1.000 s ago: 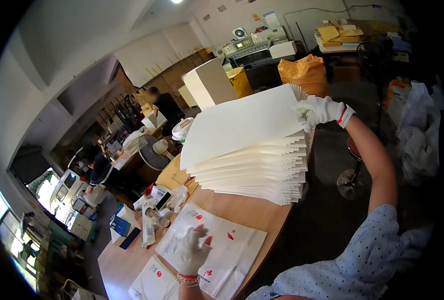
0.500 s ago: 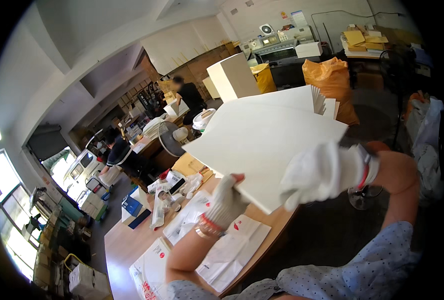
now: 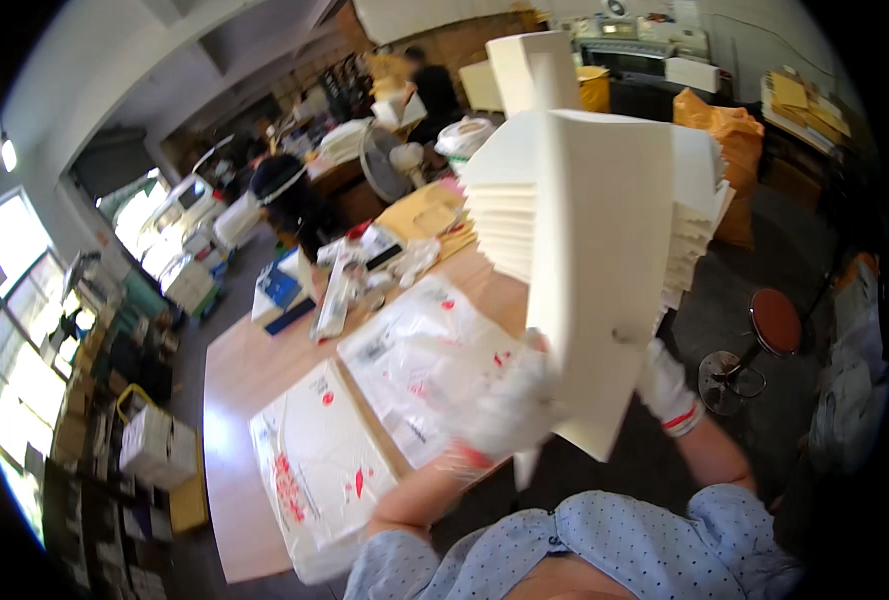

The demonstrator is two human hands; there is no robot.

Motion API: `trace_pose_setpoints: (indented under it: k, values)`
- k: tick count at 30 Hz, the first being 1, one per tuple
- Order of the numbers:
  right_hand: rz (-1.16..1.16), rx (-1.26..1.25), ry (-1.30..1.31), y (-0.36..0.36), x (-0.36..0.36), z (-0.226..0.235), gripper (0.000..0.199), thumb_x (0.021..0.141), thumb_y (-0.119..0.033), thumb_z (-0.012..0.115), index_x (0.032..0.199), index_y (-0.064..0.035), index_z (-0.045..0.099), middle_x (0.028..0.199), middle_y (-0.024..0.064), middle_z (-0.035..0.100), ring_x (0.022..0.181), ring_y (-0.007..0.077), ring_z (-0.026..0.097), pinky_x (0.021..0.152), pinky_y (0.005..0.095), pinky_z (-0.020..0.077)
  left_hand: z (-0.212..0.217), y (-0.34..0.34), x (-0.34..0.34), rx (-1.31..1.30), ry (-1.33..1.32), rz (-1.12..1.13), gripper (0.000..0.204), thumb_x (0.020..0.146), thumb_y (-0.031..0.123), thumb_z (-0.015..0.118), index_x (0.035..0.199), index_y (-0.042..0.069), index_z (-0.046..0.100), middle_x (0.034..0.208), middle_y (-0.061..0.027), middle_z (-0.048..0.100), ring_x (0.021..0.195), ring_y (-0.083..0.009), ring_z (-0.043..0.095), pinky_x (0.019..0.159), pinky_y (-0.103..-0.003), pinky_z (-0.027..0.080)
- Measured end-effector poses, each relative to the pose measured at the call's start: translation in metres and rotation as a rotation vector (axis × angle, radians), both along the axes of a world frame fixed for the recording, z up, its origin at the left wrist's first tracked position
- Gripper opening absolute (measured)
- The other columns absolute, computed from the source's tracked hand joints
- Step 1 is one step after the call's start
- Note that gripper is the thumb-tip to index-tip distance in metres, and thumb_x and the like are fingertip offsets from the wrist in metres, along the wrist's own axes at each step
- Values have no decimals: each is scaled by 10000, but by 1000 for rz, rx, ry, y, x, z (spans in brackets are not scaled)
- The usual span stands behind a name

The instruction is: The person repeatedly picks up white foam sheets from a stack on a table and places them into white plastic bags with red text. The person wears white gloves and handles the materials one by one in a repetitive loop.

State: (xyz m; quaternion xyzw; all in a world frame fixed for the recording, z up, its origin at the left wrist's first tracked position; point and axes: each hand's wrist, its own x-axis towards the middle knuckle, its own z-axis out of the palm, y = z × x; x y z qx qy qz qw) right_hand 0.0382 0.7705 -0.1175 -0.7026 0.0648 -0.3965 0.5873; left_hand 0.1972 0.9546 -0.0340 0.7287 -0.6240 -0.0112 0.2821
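Note:
A tall folded piece of white card (image 3: 609,260) stands upright in front of me. My left hand (image 3: 512,408), in a white knit glove and blurred by motion, grips its lower left edge. At its lower right edge is my right hand (image 3: 667,385), also gloved; its fingertips pass behind the card and are partly hidden. Just beyond the card lies a stack of white card sheets (image 3: 499,215), with fanned layers showing on both sides. Plastic-wrapped white packs lie on the table to the left, one pack (image 3: 314,455) nearest the front edge.
The wooden table (image 3: 234,400) also bears a blue and white box (image 3: 282,290), clear plastic and brown envelopes (image 3: 419,212). A round stool (image 3: 772,322) and an orange sack (image 3: 719,150) stand to the right. A fan (image 3: 382,160) and other people (image 3: 289,195) are farther back.
The card has swung from nearly flat and tilted to upright and folded. My right hand has moved lower and behind its edge; my left hand has shifted right. My view has turned too.

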Motion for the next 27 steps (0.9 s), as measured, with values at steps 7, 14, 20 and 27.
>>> trace_pose_setpoints:
  k: [7,14,20,27]
  values:
    - [-447,-232,61,20,28,-77,284,752,22,595,1030,46,543,902,164,609,773,222,600,692,340,489,-115,-5,40,19,70,106,710,714,252,680,1297,-4,365,1349,-283,312,1270,-445,270,1046,-513,219]
    - [-402,-704,359,36,-18,-21,78,754,-101,598,813,-71,640,863,178,621,679,328,609,574,397,486,-115,64,251,-263,1346,165,444,860,221,613,1226,1,491,1112,-136,580,944,-239,600,808,-375,488]
    - [-247,-850,754,59,21,-68,105,788,-169,525,744,-127,611,763,104,605,638,324,603,556,426,482,-151,6,280,-252,1131,336,300,898,113,534,1162,-29,544,949,-92,643,874,-155,614,742,-275,501]
    - [-92,-1104,1104,5,63,-116,185,738,-260,587,814,-99,636,770,135,635,696,324,630,608,456,494,-142,-29,238,-437,921,273,316,877,26,469,1184,22,548,923,-57,667,825,-88,563,686,-211,445]
